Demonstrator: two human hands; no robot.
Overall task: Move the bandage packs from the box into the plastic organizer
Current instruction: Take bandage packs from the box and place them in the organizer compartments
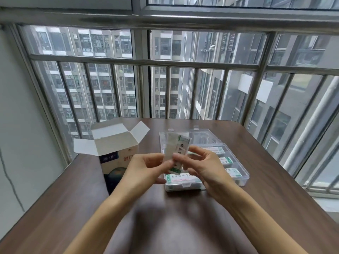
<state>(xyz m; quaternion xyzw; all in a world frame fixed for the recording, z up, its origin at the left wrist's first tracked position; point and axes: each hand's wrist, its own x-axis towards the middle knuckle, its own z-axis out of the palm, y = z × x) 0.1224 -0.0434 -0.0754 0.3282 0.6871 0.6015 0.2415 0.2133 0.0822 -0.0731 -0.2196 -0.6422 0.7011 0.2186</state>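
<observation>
Hands meet above the near half of the organizer [238, 180]. The left hand [146, 168] and right hand [203, 165] both pinch a small stack of bandage packs [178, 149] between thumb and fingertips, holding the stack roughly upright and slightly tilted, clear of the desk [183, 217]. The packs are white with green ends and dark print; how many are in the stack cannot be told.

Just below and beyond the hands, the clear organizer lies open, its lid [201, 136] flat on the far side. More packs [183, 177] lie flat inside it: one along the near edge, others partly seen at the right behind the right hand.

To the left, just beside the organizer, the box [117, 156] stands upright with its white flaps open; its contents are not visible.

Beyond the desk's far edge is a window [165, 79] with metal bars.
</observation>
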